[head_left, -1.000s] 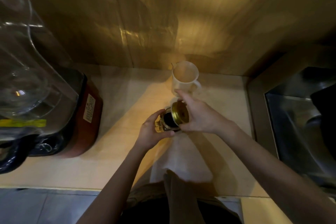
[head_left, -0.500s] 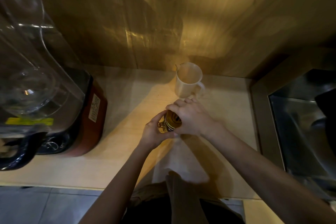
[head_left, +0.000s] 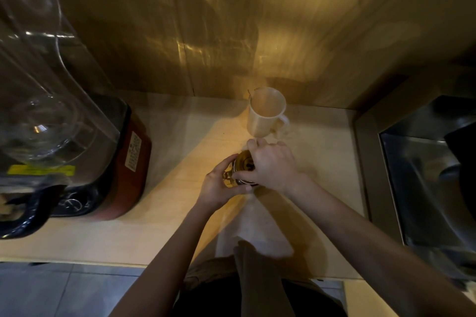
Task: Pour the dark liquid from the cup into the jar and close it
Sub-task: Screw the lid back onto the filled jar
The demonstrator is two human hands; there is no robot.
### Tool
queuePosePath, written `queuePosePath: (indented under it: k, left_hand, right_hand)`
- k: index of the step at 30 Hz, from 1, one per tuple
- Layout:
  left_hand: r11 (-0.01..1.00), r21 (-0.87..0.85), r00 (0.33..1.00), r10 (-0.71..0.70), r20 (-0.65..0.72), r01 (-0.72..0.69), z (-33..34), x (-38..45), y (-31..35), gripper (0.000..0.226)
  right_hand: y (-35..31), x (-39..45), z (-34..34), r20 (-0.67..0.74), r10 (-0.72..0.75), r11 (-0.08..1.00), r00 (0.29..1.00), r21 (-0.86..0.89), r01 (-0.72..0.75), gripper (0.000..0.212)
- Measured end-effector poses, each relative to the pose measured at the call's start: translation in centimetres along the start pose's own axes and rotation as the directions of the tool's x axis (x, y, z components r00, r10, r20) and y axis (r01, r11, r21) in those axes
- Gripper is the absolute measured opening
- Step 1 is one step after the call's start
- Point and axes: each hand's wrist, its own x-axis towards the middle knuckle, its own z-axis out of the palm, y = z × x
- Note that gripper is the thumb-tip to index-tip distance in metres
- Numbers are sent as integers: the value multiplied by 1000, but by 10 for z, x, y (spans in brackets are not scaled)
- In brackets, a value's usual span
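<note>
A small glass jar point(head_left: 229, 179) stands on the light wooden counter point(head_left: 164, 195), mostly hidden by my hands. My left hand point(head_left: 217, 184) wraps its left side. A gold metal lid point(head_left: 243, 161) lies on top of the jar, and my right hand point(head_left: 270, 166) grips it from above and from the right. Behind the hands a white cup point(head_left: 265, 113) with a handle stands upright near the back wall. I cannot see any liquid inside the cup or the jar.
A blender with a clear jug point(head_left: 38, 80) and a red base point(head_left: 128, 162) fills the left side of the counter. A steel sink point(head_left: 425, 188) lies at the right. A white cloth point(head_left: 252, 229) sits on the counter below my hands.
A second ago my right hand held the gold lid tilted beside the jar's open mouth. The lid has since come down onto the jar, and my right hand now covers it.
</note>
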Motion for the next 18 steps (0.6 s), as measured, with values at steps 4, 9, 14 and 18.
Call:
queuePosePath:
  k: [4,9,14,18]
  left_hand:
    - [999,-26,1000,19,5,-19,-2,0,2,83]
    - [999,-35,999,33,12,-33,-2,1,3,81]
    - [999,-12,999,42,11,-42,-3,0,3,82]
    - [999,-6,999,44,13,-44,-3,0,3,81]
  right_hand:
    - [10,-9,-13,30,52,998,998,26,-52,61]
    - [25,-10,-22,89,-3,995,996,103,-6,40]
    - [23,-3,-8,246,-224,963,943,201,177,101]
    - [27,-3,-13,141,-93,989,986,126,75,82]
